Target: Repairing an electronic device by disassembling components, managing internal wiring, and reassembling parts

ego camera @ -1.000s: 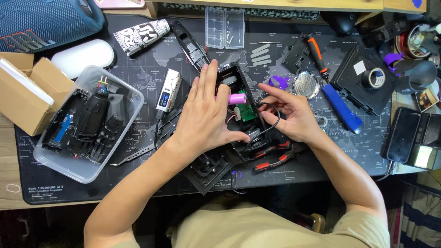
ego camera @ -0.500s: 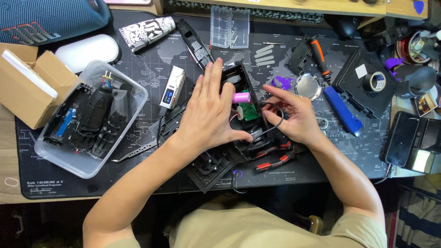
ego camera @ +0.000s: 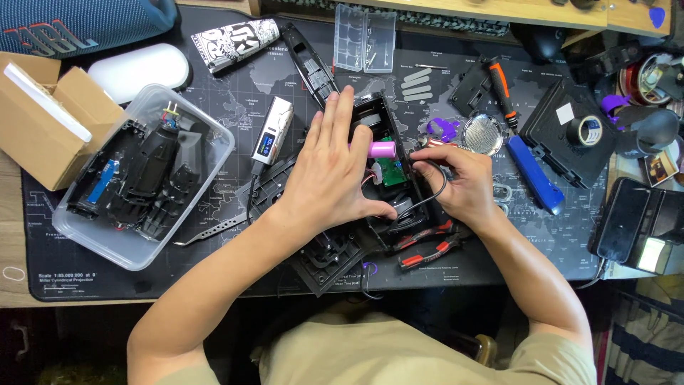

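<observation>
A black plastic device shell (ego camera: 376,108) lies open in the middle of the desk mat, with a small green circuit board (ego camera: 390,172) and a pink cylindrical battery (ego camera: 382,150) inside. My left hand (ego camera: 335,171) lies flat across the shell's left side, fingers spread, thumb on its lower edge. My right hand (ego camera: 459,182) sits at the shell's right side, its fingertips pinched on a thin black wire (ego camera: 432,199) that loops out of the shell. Red-handled pliers (ego camera: 427,247) lie just below my right hand.
A clear plastic tub (ego camera: 208,178) of black parts stands at the left, a cardboard box (ego camera: 35,117) beside it. A silver gadget with a small screen (ego camera: 271,135), tweezers (ego camera: 206,232), a blue tool (ego camera: 534,175), a tape roll (ego camera: 588,130) and a clear case (ego camera: 365,37) surround the shell.
The view has shifted slightly. My right hand's fingers have moved down a little toward the circuit board and wire; my left hand stays flat on the shell.
</observation>
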